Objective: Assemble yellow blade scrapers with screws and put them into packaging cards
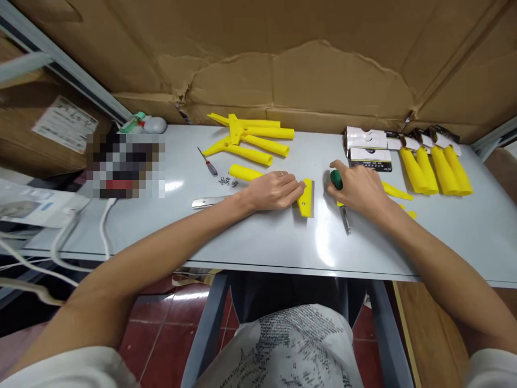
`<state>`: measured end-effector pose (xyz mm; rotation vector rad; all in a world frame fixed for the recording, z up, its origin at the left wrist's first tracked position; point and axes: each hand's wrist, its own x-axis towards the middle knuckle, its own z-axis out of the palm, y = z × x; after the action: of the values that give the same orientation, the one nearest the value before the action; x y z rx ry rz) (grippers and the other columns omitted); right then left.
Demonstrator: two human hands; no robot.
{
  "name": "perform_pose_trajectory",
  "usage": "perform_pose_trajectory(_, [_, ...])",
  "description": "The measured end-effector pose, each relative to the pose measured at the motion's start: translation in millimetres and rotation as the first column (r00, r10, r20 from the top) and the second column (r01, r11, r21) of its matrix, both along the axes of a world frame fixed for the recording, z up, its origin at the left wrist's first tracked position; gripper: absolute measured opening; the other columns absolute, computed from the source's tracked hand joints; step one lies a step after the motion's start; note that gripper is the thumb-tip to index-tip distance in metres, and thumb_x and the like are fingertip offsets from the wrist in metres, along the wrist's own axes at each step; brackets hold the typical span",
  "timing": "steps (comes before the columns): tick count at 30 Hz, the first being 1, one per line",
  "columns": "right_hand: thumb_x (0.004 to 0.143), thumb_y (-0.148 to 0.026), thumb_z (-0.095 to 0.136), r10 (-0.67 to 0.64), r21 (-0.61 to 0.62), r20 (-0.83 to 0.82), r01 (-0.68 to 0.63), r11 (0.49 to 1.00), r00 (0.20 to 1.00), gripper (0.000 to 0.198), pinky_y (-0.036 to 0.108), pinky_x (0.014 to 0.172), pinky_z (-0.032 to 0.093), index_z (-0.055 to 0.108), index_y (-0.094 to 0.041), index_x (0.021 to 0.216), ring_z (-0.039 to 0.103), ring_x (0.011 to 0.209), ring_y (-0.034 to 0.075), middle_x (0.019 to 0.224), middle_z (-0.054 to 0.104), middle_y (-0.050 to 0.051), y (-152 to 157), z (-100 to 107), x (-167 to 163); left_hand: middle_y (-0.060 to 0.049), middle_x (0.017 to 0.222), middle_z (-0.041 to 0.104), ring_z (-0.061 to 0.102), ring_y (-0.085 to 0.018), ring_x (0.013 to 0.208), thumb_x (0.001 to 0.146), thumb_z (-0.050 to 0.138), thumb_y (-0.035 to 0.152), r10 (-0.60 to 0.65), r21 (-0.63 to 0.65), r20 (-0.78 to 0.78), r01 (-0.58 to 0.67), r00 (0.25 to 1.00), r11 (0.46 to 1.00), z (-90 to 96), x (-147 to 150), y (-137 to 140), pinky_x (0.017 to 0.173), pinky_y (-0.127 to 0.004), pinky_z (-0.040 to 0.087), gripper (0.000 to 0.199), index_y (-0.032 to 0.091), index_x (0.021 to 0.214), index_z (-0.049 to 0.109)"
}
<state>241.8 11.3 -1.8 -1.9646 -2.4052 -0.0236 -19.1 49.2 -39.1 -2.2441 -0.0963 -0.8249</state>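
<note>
On the pale grey tabletop [258,245], a small screwdriver with a grey handle and red band [211,168] lies at left, with a flat silver metal strip [205,202] nearer the edge. Just beside them sits a little pile of metal screws [228,182]; behind is a heap of yellow plastic scraper handles [258,144]. The left hand [272,191] has its fingers closed around a yellow plastic scraper with a thin metal blade [306,200], mid-tabletop. Right of it, the right hand's [357,186] fingers wrap a green-handled screwdriver [336,180], shaft pointing toward the near edge. White-and-black cardboard boxes [370,160] lie behind that hand, and yellow tubular handles with dark-and-white sleeves [444,170] farther right.
</note>
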Motion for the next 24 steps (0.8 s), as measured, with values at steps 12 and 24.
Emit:
perform_pose_trajectory(12, [0.095,-0.058,0.087,0.484,0.514,-0.857,0.221,0.829,0.176,0.048,0.021,0.049,0.056,0.064,-0.033,0.129,0.063,0.080,0.009,0.128,0.056,0.004,4.6,-18.6,-3.0,-0.001,0.076,0.070,0.068,-0.015,0.071,0.109,0.058,0.004,0.006,-0.045,-0.041,-0.008,0.999,0.999,-2.5,-13.3,-0.8,0.058,-0.028,0.057,0.020,0.015,0.107,0.075])
perform_pose_trajectory(24, [0.098,-0.057,0.084,0.534,0.566,-0.824,0.220,0.795,0.188,0.048,0.029,0.061,0.071,0.058,-0.034,0.132,0.066,0.083,0.010,0.130,0.051,0.004,-2.2,-15.3,-11.1,-0.002,0.081,0.075,0.069,-0.012,0.067,0.110,0.055,0.004,-0.015,-0.010,-0.086,0.014,0.996,1.000,-10.3,-6.4,-7.7,0.050,-0.026,0.052,0.026,0.017,0.105,0.077])
